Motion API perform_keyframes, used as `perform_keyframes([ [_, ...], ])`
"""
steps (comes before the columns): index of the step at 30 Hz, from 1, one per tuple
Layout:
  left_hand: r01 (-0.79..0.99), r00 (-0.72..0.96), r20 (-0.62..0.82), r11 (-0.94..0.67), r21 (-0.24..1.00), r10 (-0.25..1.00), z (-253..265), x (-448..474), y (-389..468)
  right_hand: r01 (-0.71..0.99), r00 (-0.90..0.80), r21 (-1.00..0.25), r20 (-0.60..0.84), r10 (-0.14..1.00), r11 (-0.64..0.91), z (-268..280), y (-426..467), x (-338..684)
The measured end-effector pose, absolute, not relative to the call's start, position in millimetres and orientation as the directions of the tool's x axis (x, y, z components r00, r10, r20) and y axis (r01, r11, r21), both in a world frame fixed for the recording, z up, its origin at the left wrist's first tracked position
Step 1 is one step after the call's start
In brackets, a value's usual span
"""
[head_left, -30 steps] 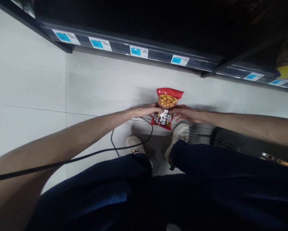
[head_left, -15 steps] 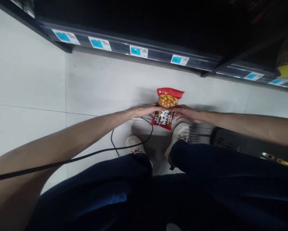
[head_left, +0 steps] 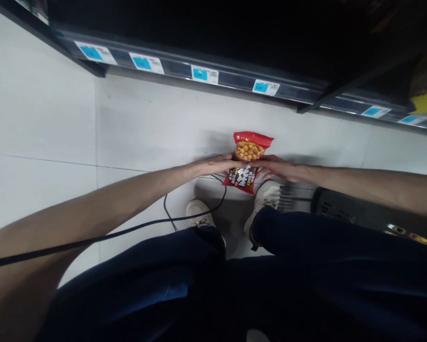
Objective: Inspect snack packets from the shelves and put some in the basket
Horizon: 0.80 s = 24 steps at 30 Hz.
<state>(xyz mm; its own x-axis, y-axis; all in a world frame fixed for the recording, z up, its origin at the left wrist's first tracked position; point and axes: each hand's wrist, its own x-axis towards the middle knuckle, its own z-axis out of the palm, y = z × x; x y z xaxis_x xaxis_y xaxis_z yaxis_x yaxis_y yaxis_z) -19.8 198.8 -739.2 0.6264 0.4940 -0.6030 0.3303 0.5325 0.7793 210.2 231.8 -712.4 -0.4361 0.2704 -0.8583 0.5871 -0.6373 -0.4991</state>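
Observation:
A red snack bag [head_left: 248, 160] with a picture of yellow round snacks is held out in front of me, above the floor. My left hand [head_left: 213, 165] grips its left edge and my right hand [head_left: 278, 167] grips its right edge. Both arms are stretched forward. The bag faces up toward me and hangs over my white shoes [head_left: 266, 199].
A dark shelf [head_left: 234, 83] with blue-and-white price labels [head_left: 204, 75] runs across the top. Pale floor tiles [head_left: 56, 128] lie below. A black cable [head_left: 135, 230] crosses my left arm. A dark basket or cart [head_left: 363, 216] stands at the right. Yellow packaging [head_left: 425, 102] sits on the shelf's far right.
Almost nothing has changed; the bag and both hands have stayed in place, with only a slight shift of the view.

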Motion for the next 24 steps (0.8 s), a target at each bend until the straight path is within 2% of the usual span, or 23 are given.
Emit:
perform_keyframes([
  [5, 0.366, 0.623, -0.600, 0.490, 0.791, 0.503, -739.0, -20.9, 199.0, 0.581, -0.455, -0.518, -0.846, 0.277, -0.629, -715.8, 231.6, 214.1],
  [24, 0.361, 0.598, -0.665, 0.590, 0.722, 0.447, -742.6, -17.1, 193.7, 0.622, -0.456, -0.543, -0.837, 0.302, -0.564, -712.6, 230.9, 214.9],
])
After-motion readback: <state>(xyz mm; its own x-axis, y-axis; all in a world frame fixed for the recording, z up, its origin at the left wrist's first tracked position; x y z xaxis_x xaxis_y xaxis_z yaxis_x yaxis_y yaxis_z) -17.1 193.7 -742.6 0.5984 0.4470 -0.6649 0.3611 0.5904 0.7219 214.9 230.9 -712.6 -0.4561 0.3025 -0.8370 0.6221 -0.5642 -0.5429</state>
